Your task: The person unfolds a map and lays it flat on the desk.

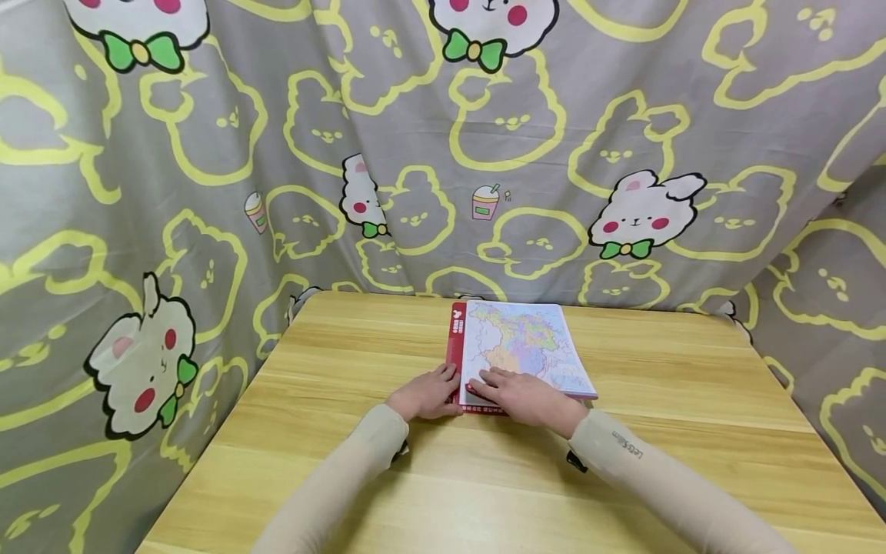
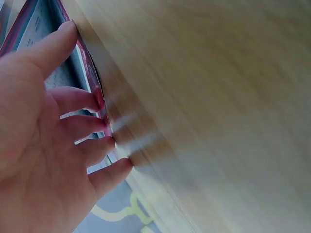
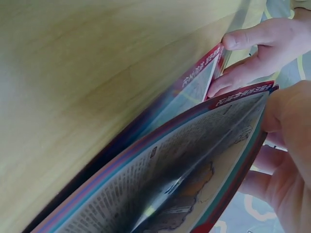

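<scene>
A folded map (image 1: 522, 346) with a red border and a coloured printed face lies near the far side of the table. My left hand (image 1: 429, 392) rests at its red left margin. In the left wrist view, the spread fingers (image 2: 77, 121) touch the map's edge. My right hand (image 1: 529, 396) lies over the near left corner of the upper layer, fingers on the printed face. From the right wrist view, the layers bow apart beside the right hand (image 3: 289, 150), showing printed inner sides (image 3: 189, 184); its thumb is at the folded corner.
The wooden table (image 1: 360, 346) extends around the map on all sides. A grey curtain (image 1: 408, 138) with yellow outlines and white rabbits hangs behind the table and along both sides. Dark devices are strapped near both wrists, under light sleeves (image 1: 664, 469).
</scene>
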The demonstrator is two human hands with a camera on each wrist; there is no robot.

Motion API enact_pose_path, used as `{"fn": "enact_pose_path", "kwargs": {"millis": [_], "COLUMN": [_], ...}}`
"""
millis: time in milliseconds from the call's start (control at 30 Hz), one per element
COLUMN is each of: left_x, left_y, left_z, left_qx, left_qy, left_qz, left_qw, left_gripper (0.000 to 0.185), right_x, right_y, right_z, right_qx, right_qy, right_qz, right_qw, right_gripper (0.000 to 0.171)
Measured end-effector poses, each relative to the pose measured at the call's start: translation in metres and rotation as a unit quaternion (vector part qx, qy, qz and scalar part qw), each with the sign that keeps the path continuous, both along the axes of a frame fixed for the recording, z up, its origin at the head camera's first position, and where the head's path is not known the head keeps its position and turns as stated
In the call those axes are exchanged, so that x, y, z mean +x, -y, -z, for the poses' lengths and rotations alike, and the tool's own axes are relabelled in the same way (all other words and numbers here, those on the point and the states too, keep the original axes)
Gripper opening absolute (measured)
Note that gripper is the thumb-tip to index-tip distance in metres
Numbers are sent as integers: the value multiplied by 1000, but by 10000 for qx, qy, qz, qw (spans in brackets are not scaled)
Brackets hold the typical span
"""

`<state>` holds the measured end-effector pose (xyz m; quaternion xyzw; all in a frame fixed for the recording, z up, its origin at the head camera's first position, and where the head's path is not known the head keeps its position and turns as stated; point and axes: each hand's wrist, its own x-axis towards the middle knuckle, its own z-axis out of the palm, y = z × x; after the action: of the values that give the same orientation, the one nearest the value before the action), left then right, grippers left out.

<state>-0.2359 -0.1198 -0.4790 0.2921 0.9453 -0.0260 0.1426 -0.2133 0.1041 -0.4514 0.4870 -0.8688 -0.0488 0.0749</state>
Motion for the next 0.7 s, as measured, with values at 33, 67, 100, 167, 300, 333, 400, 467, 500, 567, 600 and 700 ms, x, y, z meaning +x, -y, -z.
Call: {"fn": "enact_pose_path", "kwargs": {"millis": [33,67,100,167,300,333,400,467,500,567,600,700], "left_x": [0,0,0,1,2,2,2,3,3,4,4,5], "left_y": [0,-1,-1,-2,-4,-4,-4,-4,-5,-5,-6,-6], "left_z": [0,0,0,0,0,0,0,0,-1,-2,-2,-2], "left_qx": [-5,-12,-11,0,21,29,37,38,44,57,64,77], "left_qy": [18,37,61,64,41,22,6,4,12,24,36,60], "left_qz": [-31,-63,-100,-145,-190,-179,-160,-154,-158,-176,-192,-235], "left_qw": [10000,10000,9999,9999,9998,9998,9999,9999,9999,9998,9998,9997], "left_gripper": [72,72,71,71,71,71,71,71,71,72,71,72], "right_x": [1,1,2,3,4,4,4,3,3,3,2,3], "right_y": [0,-1,-1,-3,-4,-5,-6,-8,-8,-10,-11,-13], "right_z": [-1,-1,-2,-4,-10,-12,-14,-15,-16,-17,-17,-20], "right_qx": [6,24,47,93,109,100,55,14,0,-24,-32,-26], "right_qy": [-11,-19,-32,-56,-85,-86,-90,-136,-142,-195,-212,-202], "right_qz": [19,45,70,121,152,148,125,83,79,69,69,113], "right_qw": [10000,10000,10000,9999,9998,9998,9999,9999,9999,9998,9997,9997], "right_gripper": [45,45,45,45,45,45,45,45,46,46,46,47]}}
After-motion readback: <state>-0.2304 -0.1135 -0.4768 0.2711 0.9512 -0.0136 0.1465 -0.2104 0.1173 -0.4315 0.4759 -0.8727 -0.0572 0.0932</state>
